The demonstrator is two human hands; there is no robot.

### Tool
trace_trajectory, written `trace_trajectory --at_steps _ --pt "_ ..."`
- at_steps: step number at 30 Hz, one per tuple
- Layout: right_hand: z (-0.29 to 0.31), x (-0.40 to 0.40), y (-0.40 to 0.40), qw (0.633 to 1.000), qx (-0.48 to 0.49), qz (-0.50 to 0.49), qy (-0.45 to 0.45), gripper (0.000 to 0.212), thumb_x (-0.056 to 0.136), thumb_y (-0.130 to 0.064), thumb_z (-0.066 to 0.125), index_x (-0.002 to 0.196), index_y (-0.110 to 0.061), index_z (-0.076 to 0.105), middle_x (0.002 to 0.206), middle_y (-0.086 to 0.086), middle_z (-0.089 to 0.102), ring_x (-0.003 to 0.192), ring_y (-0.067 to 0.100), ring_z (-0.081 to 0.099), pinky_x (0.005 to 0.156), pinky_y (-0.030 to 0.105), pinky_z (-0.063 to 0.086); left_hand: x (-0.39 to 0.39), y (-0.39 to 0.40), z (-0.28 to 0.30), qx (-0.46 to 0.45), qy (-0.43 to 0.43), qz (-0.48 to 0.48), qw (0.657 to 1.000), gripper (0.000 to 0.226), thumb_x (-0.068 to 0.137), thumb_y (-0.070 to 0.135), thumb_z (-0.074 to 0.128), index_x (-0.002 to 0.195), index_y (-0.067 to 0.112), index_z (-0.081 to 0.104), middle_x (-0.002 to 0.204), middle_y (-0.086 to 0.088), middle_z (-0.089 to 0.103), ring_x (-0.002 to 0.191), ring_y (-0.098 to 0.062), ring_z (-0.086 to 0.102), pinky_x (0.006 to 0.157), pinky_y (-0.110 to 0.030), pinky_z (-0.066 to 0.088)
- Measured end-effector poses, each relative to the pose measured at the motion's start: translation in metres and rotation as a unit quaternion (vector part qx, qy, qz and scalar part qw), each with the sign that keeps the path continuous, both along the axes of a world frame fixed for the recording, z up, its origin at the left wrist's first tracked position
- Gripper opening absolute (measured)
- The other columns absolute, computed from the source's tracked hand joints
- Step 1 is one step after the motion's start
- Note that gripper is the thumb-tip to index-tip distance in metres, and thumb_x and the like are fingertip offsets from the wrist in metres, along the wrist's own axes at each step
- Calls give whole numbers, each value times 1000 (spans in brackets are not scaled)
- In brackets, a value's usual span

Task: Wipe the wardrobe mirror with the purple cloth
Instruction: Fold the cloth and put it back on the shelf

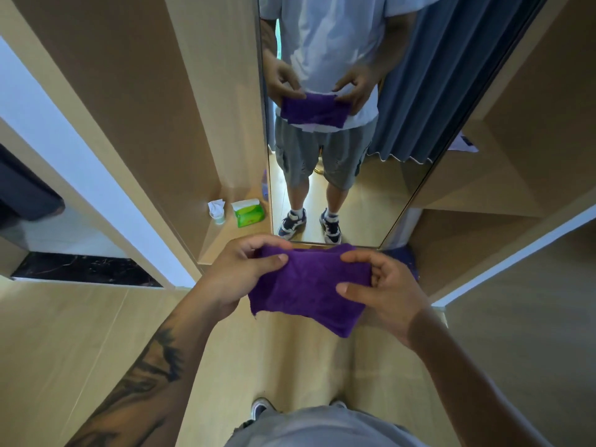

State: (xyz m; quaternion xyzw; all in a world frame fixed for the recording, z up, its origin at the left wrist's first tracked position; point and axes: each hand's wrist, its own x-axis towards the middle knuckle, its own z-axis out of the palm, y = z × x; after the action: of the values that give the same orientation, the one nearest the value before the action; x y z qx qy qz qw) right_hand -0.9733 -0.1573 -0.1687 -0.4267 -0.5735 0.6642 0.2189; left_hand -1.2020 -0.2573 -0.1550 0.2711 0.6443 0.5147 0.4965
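Wooden wardrobe panels frame the tall mirror ahead, and both grips, left hand and right hand, are pinched on the folded purple cloth held short of the glass, so wiping looks unstarted.

Light wood plank floor, faint seams running away from camera. Tan wood wardrobe panels at left, more tan panels and open shelving at right. Low wood ledge at foot of left panel, carrying green tissue pack beside small white cup stuffed with tissue. White wall strip far left, black marbled threshold below it, dark object at left edge, unclear what. Blue-grey curtain reflected top right, hem wavy. White paper on right shelf. Soft even daylight, no harsh shadows.
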Motion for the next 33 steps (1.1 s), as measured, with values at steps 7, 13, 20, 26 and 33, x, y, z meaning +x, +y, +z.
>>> trace_trajectory --at_steps 7,13,20,26,33 --pt "-24 -36 -12 969 143 130 -153 68 78 -12 88 131 -44 63 128 -15 50 116 12 62 100 37 57 -31 -18 -11 -34 83 -81 993 37 72 6 93 100 19 72 97 -2 74 83 -15 71 67 -32 59" --pt "-29 -72 -15 1000 10 1 -12 59 85 19 71 120 -27 69 106 1 78 99 15 76 80 33 65 -69 -37 -28 9 18 -69 997 59 71 -10 78 117 25 63 119 0 64 95 -21 63 68 -36 59" --pt "-46 -113 -10 964 -221 -145 41 52 78 8 78 117 -22 64 123 17 70 111 43 70 99 66 54 -88 -36 -44 -24 -86 86 992 99 85 -23 63 134 61 49 110 -26 67 86 -31 67 73 -45 60" --pt "-56 -151 1 948 -303 -85 43 50 87 13 66 128 -15 61 122 20 72 114 45 68 98 61 55 -106 -35 -61 -54 -217 183 957 87 84 -18 68 138 49 52 102 -19 77 85 -32 73 74 -39 61" --pt "-68 -201 37 973 -227 36 18 28 94 12 60 98 -8 78 120 21 73 99 28 75 75 37 63 -148 -31 -55 -54 -58 143 987 54 67 -11 75 110 21 75 112 -22 71 92 -28 67 82 -42 56"
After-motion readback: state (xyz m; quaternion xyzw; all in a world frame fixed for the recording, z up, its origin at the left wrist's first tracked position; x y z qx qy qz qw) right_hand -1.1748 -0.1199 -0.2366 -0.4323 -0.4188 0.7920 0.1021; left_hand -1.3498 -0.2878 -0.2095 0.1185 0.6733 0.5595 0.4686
